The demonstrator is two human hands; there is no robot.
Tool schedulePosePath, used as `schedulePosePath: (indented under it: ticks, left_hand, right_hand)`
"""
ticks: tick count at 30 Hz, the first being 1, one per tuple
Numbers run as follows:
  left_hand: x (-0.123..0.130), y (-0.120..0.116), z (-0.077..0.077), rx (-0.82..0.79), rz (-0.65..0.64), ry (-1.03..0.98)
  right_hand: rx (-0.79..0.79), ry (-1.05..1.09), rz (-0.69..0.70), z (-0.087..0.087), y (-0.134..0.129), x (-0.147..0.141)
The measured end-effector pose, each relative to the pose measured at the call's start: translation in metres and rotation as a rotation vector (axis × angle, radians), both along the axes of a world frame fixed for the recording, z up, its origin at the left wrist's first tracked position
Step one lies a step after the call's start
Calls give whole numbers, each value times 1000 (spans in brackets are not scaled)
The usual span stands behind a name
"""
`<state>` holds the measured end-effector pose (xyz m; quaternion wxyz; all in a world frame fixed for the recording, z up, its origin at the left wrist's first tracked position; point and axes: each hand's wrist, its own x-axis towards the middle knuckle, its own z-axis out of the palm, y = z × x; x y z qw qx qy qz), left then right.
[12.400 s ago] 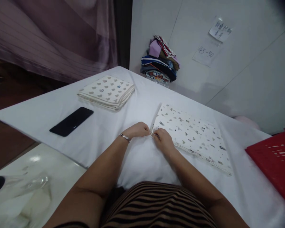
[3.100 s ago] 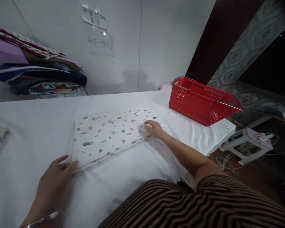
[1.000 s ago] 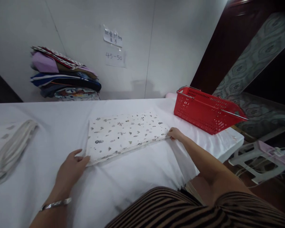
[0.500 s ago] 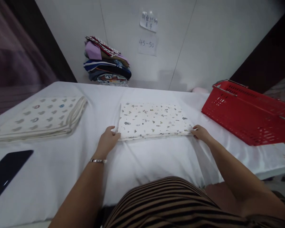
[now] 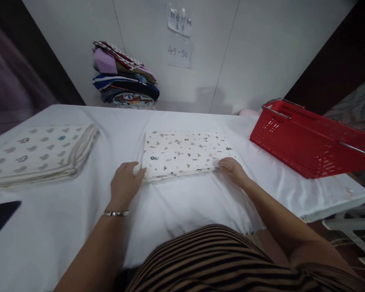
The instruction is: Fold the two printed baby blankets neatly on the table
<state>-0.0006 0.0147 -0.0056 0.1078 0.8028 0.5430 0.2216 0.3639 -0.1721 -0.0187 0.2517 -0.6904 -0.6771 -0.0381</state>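
Observation:
A folded white cloth [image 5: 185, 154] with small printed motifs lies flat on the white-covered table. At its near left corner is my left hand [image 5: 126, 182], thumb and forefinger spread, the thumb tip against the cloth's edge. My right hand [image 5: 233, 171] is at the near right part of the front edge, its fingers bent together over the layers; the thumb is mostly hidden. To the left lies a thicker folded blanket [image 5: 45, 152] with grey shapes and a few coloured figures.
A red perforated basket [image 5: 313, 140] with metal handles stands on the right. Against the wall rises a stack of folded fabrics [image 5: 126, 77]. A dark flat object [image 5: 1, 217] rests at the near left. Paper signs [image 5: 179, 52] hang on the wall.
My right hand has moved left from the cloth's right corner along its front edge. My left hand's fingers have opened slightly. The view has shifted a little to the right.

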Motion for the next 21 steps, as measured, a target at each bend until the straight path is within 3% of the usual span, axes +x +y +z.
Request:
schedulePosePath:
  ticks: [3,8,13,21]
  left_hand:
    - [12,-10,0,184,-189,1]
    - [45,-27,-3,154,-565,67]
    - [64,-26,-13,149,-645,127]
    - [64,-24,-17,186,-723,189]
  right_hand:
    - [-9,-13,132,0,14,-18]
    - [-66,-61,217,-5,30,-32]
    - [-84,-84,222,-7,38,-37]
    - [-91,-106,216,-12,40,-40]
